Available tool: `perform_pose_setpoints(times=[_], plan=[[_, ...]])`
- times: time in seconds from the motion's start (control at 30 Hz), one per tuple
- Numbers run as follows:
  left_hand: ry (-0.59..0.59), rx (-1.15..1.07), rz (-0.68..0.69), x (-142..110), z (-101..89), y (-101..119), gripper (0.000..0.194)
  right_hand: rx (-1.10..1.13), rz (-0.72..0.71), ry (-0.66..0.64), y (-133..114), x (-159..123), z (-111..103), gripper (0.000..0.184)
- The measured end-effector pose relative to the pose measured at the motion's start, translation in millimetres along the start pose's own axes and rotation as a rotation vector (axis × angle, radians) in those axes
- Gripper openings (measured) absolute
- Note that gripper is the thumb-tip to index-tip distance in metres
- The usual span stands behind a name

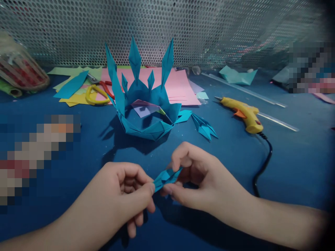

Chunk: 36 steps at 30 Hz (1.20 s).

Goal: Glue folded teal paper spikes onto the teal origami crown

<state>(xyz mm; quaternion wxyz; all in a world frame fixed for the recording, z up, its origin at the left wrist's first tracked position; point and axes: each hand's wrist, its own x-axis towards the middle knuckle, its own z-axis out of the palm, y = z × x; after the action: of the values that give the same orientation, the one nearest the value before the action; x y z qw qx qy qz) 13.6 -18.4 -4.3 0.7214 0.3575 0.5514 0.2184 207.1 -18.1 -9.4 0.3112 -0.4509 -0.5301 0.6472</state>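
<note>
Between my two hands, just above the table, is a small folded blue paper piece (166, 177). My left hand (128, 195) pinches its left end between thumb and forefinger. Around its right end curl the fingers and thumb of my right hand (196, 177), hiding part of that end. Behind them stands a blue folded-paper crown (150, 134) with several pointed spikes, some tall and some short. To the crown's right lie another folded blue piece (204, 126) and a smaller blue bit (184, 116) touching or close to the crown's edge.
A yellow glue gun (243, 109) with a black cord lies at the right, near clear glue sticks (243, 90). Scissors (98, 94) rest on coloured paper sheets (175, 82) at the back. A jar (22, 66) stands back left, before a perforated metal panel (209, 31).
</note>
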Motion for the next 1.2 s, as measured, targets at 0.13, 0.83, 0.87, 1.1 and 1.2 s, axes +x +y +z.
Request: perform_pose_setpoints(times=[0.13,0.83,0.87,1.1,1.2], plan=[[-0.056,0.028,-0.048,1.1,-3.3,6.5,0.012,-0.103,-0.065,-0.016,-1.1,1.2,-0.8,0.018],[-0.078,0.023,-0.045,0.3,0.1,8.2,0.013,0.003,0.096,-0.016,-5.4,-0.8,-1.7,0.033],[-0.073,0.031,-0.040,0.1,0.2,7.1,0.012,0.023,0.102,-0.019,-5.9,-0.7,-1.5,0.035],[-0.019,0.110,-0.051,-0.5,3.2,6.7,0.011,0.100,0.096,-0.127,-5.2,-0.1,-1.7,0.032],[0.008,0.156,-0.064,-0.8,5.0,7.6,0.011,0.107,0.081,-0.156,-3.2,1.1,-1.0,0.024]])
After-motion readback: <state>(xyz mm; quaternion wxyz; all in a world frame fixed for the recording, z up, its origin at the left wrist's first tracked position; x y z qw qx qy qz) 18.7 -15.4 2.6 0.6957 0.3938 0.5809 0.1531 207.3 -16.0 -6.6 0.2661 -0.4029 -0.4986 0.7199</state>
